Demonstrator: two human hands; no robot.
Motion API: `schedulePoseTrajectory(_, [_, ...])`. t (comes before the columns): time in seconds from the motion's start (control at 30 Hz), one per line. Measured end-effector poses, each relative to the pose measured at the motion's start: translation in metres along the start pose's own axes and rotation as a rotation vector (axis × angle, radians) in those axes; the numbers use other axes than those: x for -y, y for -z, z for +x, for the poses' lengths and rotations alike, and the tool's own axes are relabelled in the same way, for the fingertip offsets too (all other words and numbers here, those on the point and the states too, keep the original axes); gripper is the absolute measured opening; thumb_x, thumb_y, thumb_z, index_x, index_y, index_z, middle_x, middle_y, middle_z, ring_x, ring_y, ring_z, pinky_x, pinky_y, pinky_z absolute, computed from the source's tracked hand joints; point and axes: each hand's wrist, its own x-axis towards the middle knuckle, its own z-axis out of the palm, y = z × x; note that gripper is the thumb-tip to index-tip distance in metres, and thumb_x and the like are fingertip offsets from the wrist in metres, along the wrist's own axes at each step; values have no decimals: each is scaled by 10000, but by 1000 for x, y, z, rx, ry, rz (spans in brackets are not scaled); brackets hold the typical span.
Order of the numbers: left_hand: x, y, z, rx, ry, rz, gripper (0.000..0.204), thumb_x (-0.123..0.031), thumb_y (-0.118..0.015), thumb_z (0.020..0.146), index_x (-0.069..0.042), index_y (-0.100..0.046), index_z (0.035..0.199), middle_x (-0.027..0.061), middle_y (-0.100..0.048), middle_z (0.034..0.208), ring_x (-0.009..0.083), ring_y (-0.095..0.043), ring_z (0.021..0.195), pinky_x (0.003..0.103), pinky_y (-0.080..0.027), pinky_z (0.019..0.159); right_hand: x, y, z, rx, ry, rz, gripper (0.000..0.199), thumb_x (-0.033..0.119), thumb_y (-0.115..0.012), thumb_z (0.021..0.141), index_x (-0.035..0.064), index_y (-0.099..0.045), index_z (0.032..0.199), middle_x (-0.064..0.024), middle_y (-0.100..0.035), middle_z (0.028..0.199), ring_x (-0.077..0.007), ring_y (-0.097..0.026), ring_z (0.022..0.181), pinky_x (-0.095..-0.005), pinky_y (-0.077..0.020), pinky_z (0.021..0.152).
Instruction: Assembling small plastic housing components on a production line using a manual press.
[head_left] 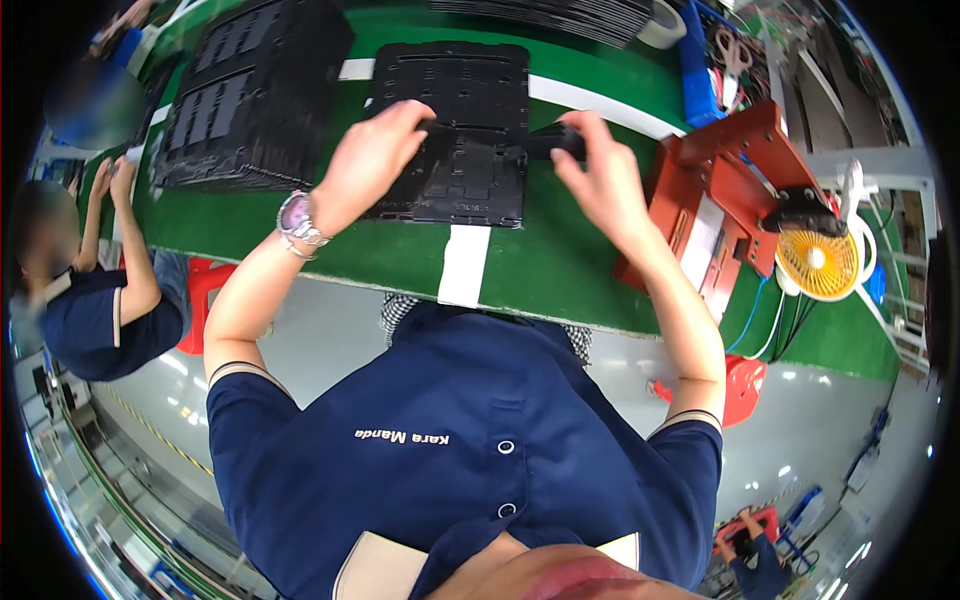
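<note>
A flat black plastic panel (478, 100) with slots and moulded ridges lies on the green work table in front of me. My left hand (372, 165), with a watch on its wrist, is over the panel's left side. Its thumb and fingertips are closed together near the middle of the panel; what they pinch is too small to make out. Just past the panel's right edge, my right hand (608, 182) grips a dark black piece (556, 140), perhaps a roll of tape. It reaches toward the panel's edge, partly covered by my fingers.
A tall stack of black panels (250, 90) stands at the left, with more stacked black sheets (560, 15) at the back. On the right are a red-brown fixture (735, 150), a yellow fan (815, 262) and a blue bin (700, 70) holding scissors. A co-worker (110, 300) sits at left.
</note>
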Motion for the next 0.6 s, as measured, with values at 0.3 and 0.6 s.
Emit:
schedulePoseTrajectory(0.3, [-70, -55, 73, 277, -78, -528, 405, -200, -710, 926, -46, -636, 1293, 178, -721, 1169, 327, -697, 1094, 391, -543, 931, -26, 73, -54, -52, -230, 329, 409, 17, -693, 889, 33, -585, 1283, -108, -702, 1061, -163, -676, 974, -311, -535, 888])
schedulePoseTrajectory(0.6, [-87, -118, 85, 24, -418, -111, 416, -216, -716, 909, -74, -625, 1289, 108, -603, 1329, 309, -529, 1262, 431, -460, 1057, -44, 46, -52, 267, -339, 203, 421, 67, -698, 891, 72, -536, 1280, -192, -693, 1100, -363, -675, 1049, -446, -513, 909])
